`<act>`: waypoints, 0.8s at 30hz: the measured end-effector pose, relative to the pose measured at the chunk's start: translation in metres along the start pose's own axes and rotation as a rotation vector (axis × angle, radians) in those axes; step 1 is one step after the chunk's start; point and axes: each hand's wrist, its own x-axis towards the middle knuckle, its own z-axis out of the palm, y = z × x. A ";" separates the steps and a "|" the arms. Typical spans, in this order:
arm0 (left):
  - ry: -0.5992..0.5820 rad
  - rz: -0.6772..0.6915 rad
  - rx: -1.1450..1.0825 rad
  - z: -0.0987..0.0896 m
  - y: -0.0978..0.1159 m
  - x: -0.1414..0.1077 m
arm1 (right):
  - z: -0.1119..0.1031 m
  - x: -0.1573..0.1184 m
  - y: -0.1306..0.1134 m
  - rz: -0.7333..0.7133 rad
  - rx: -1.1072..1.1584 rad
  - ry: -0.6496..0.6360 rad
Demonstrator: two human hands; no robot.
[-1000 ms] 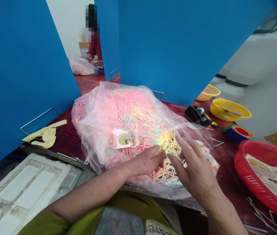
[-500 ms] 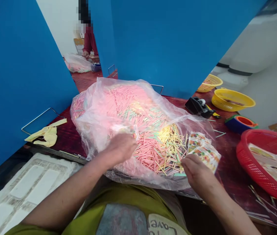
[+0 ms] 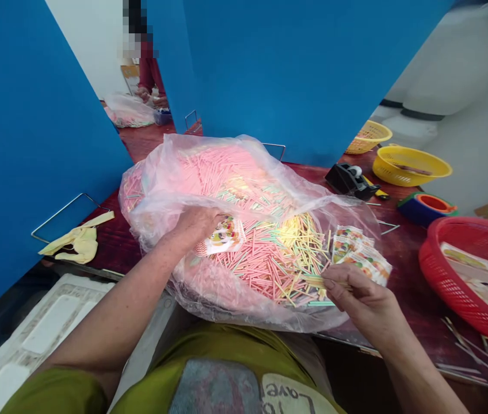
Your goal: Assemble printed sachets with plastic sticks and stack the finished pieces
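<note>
Left hand (image 3: 198, 223) has its fingertips on the upper left of a printed packet (image 3: 223, 240), though honestly can't tell if it's pinched or just touched. Packet's lying on the sticks in the open plastic bag (image 3: 201, 305), and the bit that shows runs pretty much sideways, right side a touch higher. Next over are the loose sticks (image 3: 265, 265), pink, then more yellow and green. Right hand (image 3: 362, 296) has thumb and fingers closed on a few pale yellow held sticks (image 3: 313, 280). Those stick out left from the fingertips over the pile, long axis nearly sideways. Other packets (image 3: 358, 253) lie just beyond that hand, and the red basket (image 3: 433, 267) sits further right.
</note>
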 end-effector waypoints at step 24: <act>-0.111 0.333 -0.123 0.058 0.073 -0.042 | 0.067 0.012 -0.014 -0.347 -0.066 -0.032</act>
